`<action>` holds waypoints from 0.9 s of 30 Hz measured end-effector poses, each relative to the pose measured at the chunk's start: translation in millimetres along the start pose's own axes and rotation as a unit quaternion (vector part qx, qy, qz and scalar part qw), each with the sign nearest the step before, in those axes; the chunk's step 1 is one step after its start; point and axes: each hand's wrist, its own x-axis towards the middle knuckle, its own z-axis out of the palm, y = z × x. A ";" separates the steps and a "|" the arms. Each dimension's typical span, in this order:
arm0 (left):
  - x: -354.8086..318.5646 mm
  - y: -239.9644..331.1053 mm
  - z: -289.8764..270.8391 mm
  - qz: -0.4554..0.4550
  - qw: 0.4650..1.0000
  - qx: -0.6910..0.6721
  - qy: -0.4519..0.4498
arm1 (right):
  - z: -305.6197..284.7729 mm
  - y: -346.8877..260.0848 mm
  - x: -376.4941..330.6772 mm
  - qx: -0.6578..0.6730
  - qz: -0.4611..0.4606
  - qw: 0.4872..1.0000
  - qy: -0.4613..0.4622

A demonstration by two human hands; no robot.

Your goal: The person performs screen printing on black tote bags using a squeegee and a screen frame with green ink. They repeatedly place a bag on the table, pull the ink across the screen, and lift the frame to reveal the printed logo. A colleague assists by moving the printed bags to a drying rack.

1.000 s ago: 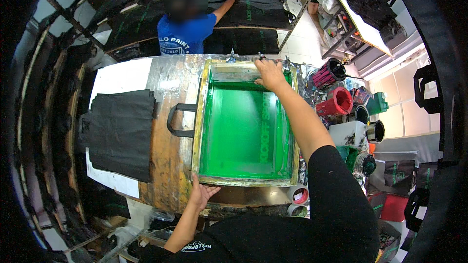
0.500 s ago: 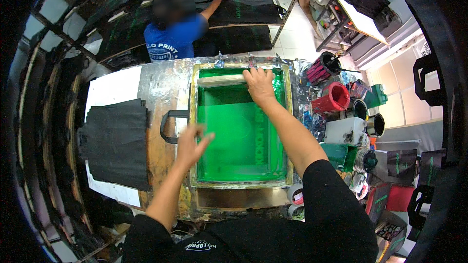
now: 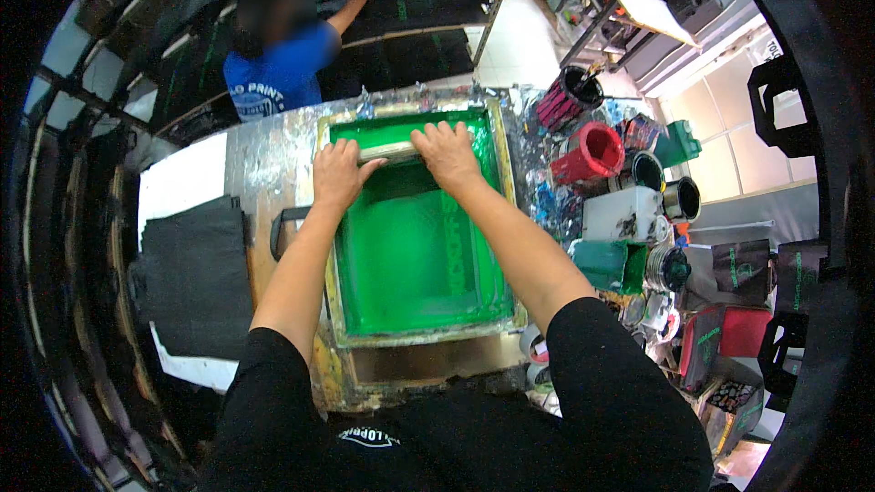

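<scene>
Both my hands grip a wooden-handled squeegee (image 3: pixel 390 153) lying across the far end of a screen-printing frame (image 3: pixel 428 340). My left hand (image 3: pixel 337 175) is closed round its left end, and my right hand (image 3: pixel 444 155) holds it toward the right. Green ink (image 3: pixel 401 260) coats the mesh inside the frame, with faint lettering along the right side. The squeegee's blade edge is hard to make out. From under the frame's left side a black bag handle (image 3: pixel 278 235) sticks out; the rest of that bag is hidden. Left of it lies a stack of black fabric bags (image 3: pixel 193 278).
Along the table's right edge stand a pink-and-black bucket (image 3: pixel 565 105), a red pot (image 3: pixel 588 157), a grey box (image 3: pixel 622 214) and a green ink container (image 3: pixel 602 264). Tape rolls (image 3: pixel 534 346) sit by the near right corner. Beyond the table, a person in a blue shirt (image 3: pixel 278 73) reaches toward racks.
My left hand has come up from the frame's left side and taken hold of the squeegee's left end. My right hand stays on the squeegee. The whole view has shifted slightly.
</scene>
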 end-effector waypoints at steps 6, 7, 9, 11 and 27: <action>-70.1 24.6 -15.8 0.009 1.000 -0.017 0.001 | -32.6 -27.8 -67.8 0.036 -0.009 0.999 -0.004; -82.1 30.7 -19.9 0.015 1.000 0.012 0.016 | -36.4 -32.0 -79.8 0.033 -0.010 0.999 -0.007; -109.9 41.0 -26.7 0.020 0.999 0.003 0.031 | -45.4 -44.9 -106.0 0.033 -0.007 0.999 0.019; -137.0 50.9 -34.9 0.032 0.998 -0.012 0.047 | -55.8 -58.5 -133.4 0.027 -0.002 0.999 0.023; -283.4 99.4 -75.3 0.014 0.996 -0.081 -0.039 | -114.0 -119.4 -268.4 0.046 -0.011 0.998 -0.029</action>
